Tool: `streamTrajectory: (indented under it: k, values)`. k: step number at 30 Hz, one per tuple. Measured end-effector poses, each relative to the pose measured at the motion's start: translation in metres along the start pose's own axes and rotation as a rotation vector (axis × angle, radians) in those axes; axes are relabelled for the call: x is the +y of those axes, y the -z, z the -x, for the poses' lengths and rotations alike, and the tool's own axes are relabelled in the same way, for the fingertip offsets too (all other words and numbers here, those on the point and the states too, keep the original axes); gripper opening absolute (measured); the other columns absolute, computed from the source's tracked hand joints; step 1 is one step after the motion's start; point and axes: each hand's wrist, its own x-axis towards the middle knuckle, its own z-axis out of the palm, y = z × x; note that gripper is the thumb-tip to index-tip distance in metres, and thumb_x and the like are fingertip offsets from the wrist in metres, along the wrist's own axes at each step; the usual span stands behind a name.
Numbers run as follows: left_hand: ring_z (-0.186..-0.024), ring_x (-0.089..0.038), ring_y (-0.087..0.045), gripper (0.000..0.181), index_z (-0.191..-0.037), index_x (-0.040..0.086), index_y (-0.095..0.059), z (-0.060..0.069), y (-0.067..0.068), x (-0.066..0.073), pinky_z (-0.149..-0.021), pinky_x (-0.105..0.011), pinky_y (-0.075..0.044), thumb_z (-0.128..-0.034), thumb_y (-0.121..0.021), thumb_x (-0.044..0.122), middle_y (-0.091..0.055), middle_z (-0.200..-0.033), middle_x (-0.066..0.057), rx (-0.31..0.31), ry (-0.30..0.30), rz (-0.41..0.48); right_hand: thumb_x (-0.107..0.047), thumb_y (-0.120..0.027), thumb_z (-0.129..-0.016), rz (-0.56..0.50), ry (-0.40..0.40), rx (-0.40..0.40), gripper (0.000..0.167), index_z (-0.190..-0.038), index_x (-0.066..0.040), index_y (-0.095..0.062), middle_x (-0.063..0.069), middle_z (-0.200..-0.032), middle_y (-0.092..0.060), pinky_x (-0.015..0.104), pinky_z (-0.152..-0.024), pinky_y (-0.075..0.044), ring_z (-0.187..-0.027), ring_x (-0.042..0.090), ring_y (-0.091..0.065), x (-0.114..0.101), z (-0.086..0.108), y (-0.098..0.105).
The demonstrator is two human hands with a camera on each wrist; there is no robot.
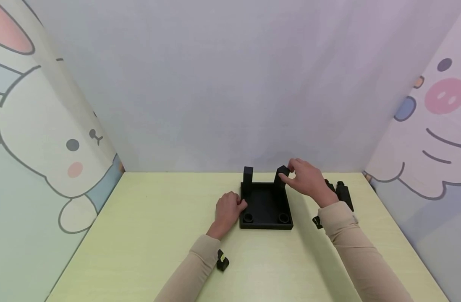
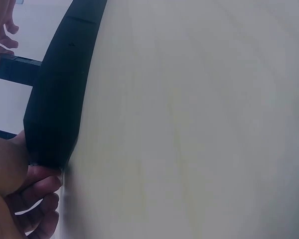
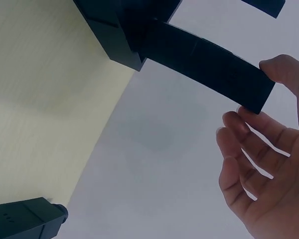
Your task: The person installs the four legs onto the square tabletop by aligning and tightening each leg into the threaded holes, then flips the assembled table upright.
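A black square tray-like base [image 1: 265, 209] lies on the table with two round sockets at its near corners. Two black legs stand at its far corners, the left leg [image 1: 247, 176] and the right leg [image 1: 281, 175]. My left hand [image 1: 228, 209] grips the left edge of the base, thumb over the rim, fingers curled at its side. With thumb and fingertips my right hand [image 1: 306, 178] pinches the top of the right leg; in the right wrist view that leg [image 3: 204, 64] runs from the base to the hand [image 3: 274, 164].
Black leg pieces [image 1: 344, 193] lie at the right, partly behind my right wrist. A small black piece [image 1: 317, 222] is beside my right sleeve. Another black object with a yellow mark [image 1: 222, 262] lies by my left sleeve. A pale wall [image 1: 230, 92] rises behind the table.
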Motion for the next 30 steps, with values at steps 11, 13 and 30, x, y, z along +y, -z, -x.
streamTrajectory:
  k: [11, 13, 30]
  values:
    - [-0.053, -0.007, -0.019, 0.050, -0.054, 0.017, -0.029, 0.0017, 0.0010, 0.0006, -0.050, -0.024, -0.013, -0.0865, -0.067, 0.017, -0.016, -0.057, 0.009, 0.003, -0.002, -0.010, -0.045, -0.059, -0.096, 0.032, 0.005, -0.044, 0.057, -0.145, -0.015, -0.052, 0.015, -0.124, -0.064, 0.054, -0.075, -0.053, -0.104, 0.035, -0.065, -0.0022, 0.0026, 0.0030]
    - [-0.053, -0.007, -0.019, 0.050, -0.054, 0.017, -0.029, 0.0018, 0.0009, 0.0007, -0.050, -0.024, -0.013, -0.0865, -0.067, 0.018, -0.017, -0.057, 0.009, 0.000, 0.003, -0.013, -0.038, -0.057, -0.096, 0.025, 0.011, -0.061, 0.054, -0.145, -0.015, -0.052, 0.017, -0.128, -0.062, 0.055, -0.075, -0.053, -0.107, 0.036, -0.064, -0.0017, 0.0027, 0.0033]
    - [-0.053, -0.008, -0.016, 0.052, -0.055, 0.018, -0.026, 0.0008, 0.0025, 0.0023, -0.050, -0.024, -0.013, -0.0866, -0.067, 0.016, -0.015, -0.058, 0.009, 0.006, -0.015, 0.001, -0.051, -0.061, -0.098, 0.024, -0.010, 0.010, 0.044, -0.104, -0.007, -0.063, 0.012, -0.104, -0.063, 0.046, -0.070, -0.052, -0.082, 0.025, -0.060, -0.0022, 0.0018, -0.0014]
